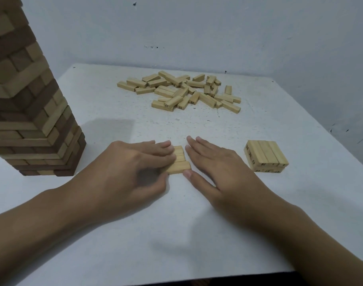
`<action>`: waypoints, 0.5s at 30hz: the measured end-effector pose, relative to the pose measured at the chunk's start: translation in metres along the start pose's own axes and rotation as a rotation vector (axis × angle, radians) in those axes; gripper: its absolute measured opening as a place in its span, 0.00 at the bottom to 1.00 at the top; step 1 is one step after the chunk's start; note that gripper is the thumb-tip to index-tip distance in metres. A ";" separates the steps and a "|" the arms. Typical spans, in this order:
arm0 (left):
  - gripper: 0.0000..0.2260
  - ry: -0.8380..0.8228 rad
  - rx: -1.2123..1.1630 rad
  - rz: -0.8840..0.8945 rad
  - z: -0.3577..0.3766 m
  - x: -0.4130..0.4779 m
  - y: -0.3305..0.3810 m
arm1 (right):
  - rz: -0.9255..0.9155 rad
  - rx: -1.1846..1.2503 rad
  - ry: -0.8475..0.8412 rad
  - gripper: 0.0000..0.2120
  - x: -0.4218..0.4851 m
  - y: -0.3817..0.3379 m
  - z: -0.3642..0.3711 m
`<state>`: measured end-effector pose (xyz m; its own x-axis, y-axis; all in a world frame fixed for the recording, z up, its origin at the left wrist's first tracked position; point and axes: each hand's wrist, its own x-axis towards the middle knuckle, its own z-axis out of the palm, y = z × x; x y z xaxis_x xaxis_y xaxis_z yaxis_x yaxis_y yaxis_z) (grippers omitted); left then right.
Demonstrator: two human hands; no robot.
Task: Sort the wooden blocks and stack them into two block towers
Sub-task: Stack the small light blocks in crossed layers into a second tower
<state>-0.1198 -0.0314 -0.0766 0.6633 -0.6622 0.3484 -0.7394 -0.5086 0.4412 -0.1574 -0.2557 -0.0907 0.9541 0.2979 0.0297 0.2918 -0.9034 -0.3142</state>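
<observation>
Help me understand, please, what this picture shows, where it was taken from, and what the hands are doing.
There is no machine here: a person works with bare hands, and the picture comes from a camera worn on their head, looking forward and down. On the white table stand a tall tower of pale and dark blocks at the left and a low stack of pale blocks at the right. A loose pile lies at the far side. Between the left hand and right hand lies a small row of blocks. Both hands are flat with straight fingers, touching the row; nothing is lifted.
</observation>
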 end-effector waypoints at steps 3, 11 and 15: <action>0.18 -0.021 0.043 0.017 0.003 -0.002 0.000 | -0.035 -0.077 -0.043 0.38 0.000 0.002 0.005; 0.17 -0.014 0.048 0.055 0.010 -0.002 -0.001 | -0.023 -0.152 -0.051 0.38 -0.001 -0.003 0.009; 0.17 0.003 0.049 0.057 0.010 -0.002 -0.003 | -0.016 -0.136 -0.046 0.38 -0.001 -0.004 0.009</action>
<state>-0.1205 -0.0342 -0.0871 0.6199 -0.6895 0.3745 -0.7810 -0.4963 0.3791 -0.1601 -0.2499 -0.0976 0.9461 0.3237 -0.0113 0.3163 -0.9310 -0.1822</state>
